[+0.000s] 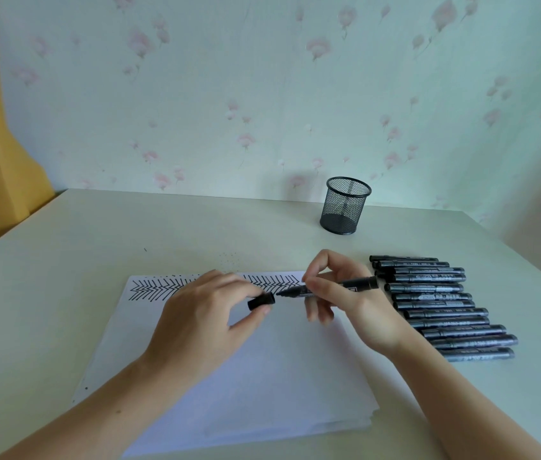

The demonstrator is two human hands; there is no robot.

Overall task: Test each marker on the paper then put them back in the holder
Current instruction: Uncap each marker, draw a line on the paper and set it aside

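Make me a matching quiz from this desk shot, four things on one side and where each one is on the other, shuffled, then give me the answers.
Things:
1. marker cap
2. uncapped marker
3. mesh holder
4. row of capped markers

Places:
A. lying side by side on the table, right of the paper
B. standing near the wall at the back of the table
C. pinched in the left hand
D. held in the right hand, tip pointing left over the paper

Pairs: 1-C, 2-D, 3-B, 4-A
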